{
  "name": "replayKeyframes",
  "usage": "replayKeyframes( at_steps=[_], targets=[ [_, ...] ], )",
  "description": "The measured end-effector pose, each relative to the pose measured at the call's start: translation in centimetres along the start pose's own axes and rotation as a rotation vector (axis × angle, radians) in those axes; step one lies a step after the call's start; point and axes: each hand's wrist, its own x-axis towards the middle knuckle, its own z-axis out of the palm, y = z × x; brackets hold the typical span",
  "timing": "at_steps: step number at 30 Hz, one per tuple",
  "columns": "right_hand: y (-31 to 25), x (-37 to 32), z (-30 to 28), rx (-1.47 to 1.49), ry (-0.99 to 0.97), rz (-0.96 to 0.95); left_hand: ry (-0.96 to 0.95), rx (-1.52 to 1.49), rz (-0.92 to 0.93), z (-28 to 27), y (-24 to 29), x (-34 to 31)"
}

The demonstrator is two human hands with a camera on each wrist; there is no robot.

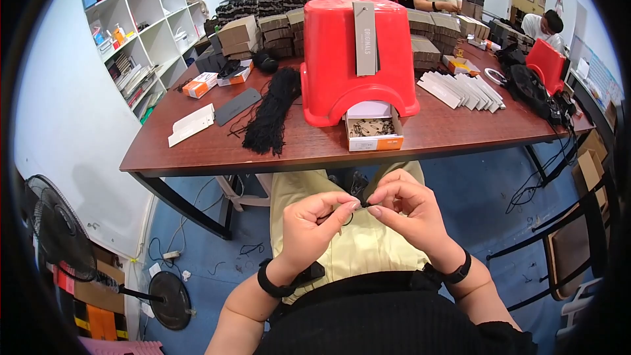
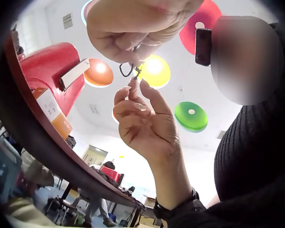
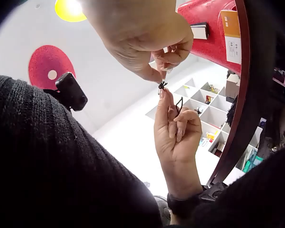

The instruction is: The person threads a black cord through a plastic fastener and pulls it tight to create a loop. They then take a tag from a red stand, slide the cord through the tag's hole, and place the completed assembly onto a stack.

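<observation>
A thin black cord [image 3: 162, 86] with a small knot is pinched between the fingertips of both hands, above the lap. My left hand [image 1: 314, 227] holds it between thumb and index finger, and a loop of the cord hangs by its fingers in the right wrist view. From the other side my right hand [image 1: 413, 215] pinches the cord at the knot with thumb and index finger. Ahead on the table, a grey hang tag [image 1: 365, 39] marked ORIGINALS lies against a red plastic stool [image 1: 328, 52]. Beneath that stool sits an open box [image 1: 374, 143] with small dark pieces inside.
On the brown table [image 1: 223, 151] lie a bundle of black cords [image 1: 273, 112], a dark grey tag [image 1: 238, 106], pale tags [image 1: 192, 125] and a fanned row of light tags [image 1: 460, 90]. A fan [image 1: 59, 230] stands left, a chair [image 1: 572, 250] right. Several people work beyond.
</observation>
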Motion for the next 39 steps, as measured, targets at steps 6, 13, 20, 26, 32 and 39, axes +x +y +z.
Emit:
replayKeyframes(
  at_steps=[6, 13, 20, 26, 32, 39],
  targets=[
    [-0.3, 0.1, 0.0, -0.033, -0.008, 0.003, -0.007, 0.027, 0.003, -0.1, 0.0, 0.0],
    [0.1, -0.1, -0.5, -0.013, 0.016, 0.005, 0.023, 0.012, 0.02, -0.2, 0.1, 0.1],
    [0.1, -0.3, -0.7, 0.01, 0.048, 0.05, 0.02, -0.003, 0.005, -0.1, 0.1, 0.1],
    [-0.5, -0.2, -0.7, -0.02, 0.089, 0.003, -0.065, 0.086, -0.047, -0.2, 1.1, 0.3],
    [-0.7, -0.2, -0.8, -0.075, 0.08, -0.039, -0.082, 0.175, 0.036, 0.1, 0.9, 0.2],
    [-1.5, -0.5, -0.1, -0.333, 0.186, -0.247, -0.121, -0.087, -0.181, -0.1, 0.8, 0.3]
  ],
)
